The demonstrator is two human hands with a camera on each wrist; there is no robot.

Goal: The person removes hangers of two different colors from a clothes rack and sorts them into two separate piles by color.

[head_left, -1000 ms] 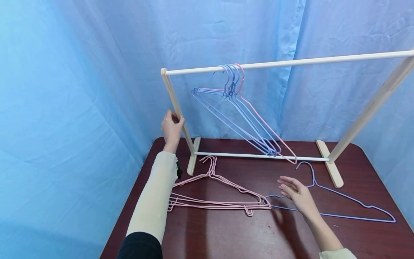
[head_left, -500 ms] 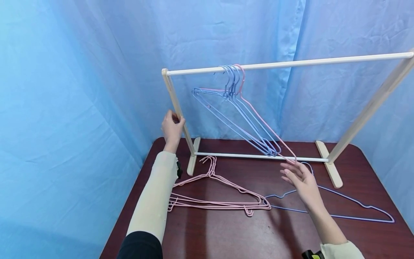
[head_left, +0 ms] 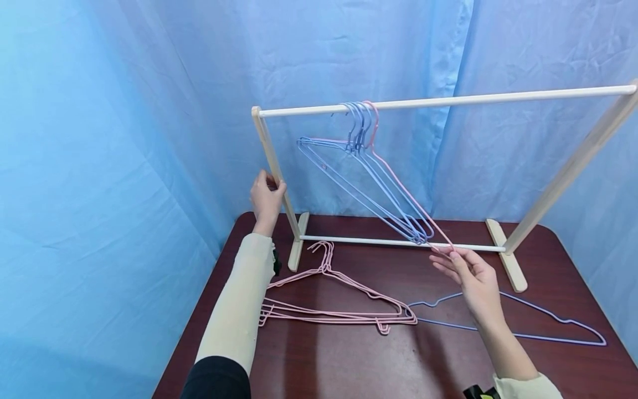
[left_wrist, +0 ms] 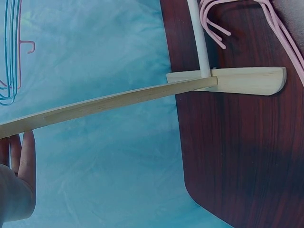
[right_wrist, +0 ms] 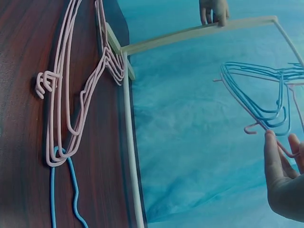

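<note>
My left hand (head_left: 266,200) holds the left wooden post (head_left: 267,145) of a clothes rack about halfway up, thumb on one side and fingers on the other. With thumb and fingers, my right hand (head_left: 479,285) pinches the lower near corner of a pink wire hanger (head_left: 410,193). That hanger's hook is over the white top rail (head_left: 488,100). Directly left of it hang several blue wire hangers (head_left: 357,145), bunched together. In the right wrist view, the pink hanger's small inner hook (right_wrist: 250,128) shows near the fingertips.
Several pink hangers (head_left: 326,270) lie stacked on the dark red table (head_left: 369,360), left of centre. One blue hanger (head_left: 558,320) lies to their right, its end overlapping theirs, partly hidden by my right forearm. A white lower bar (head_left: 349,239) joins the rack's feet; blue curtains (head_left: 149,138) surround the table.
My right hand has risen from above the blue hanger on the table to the hanging pink hanger's corner and now pinches it. My left hand stays on the post.
</note>
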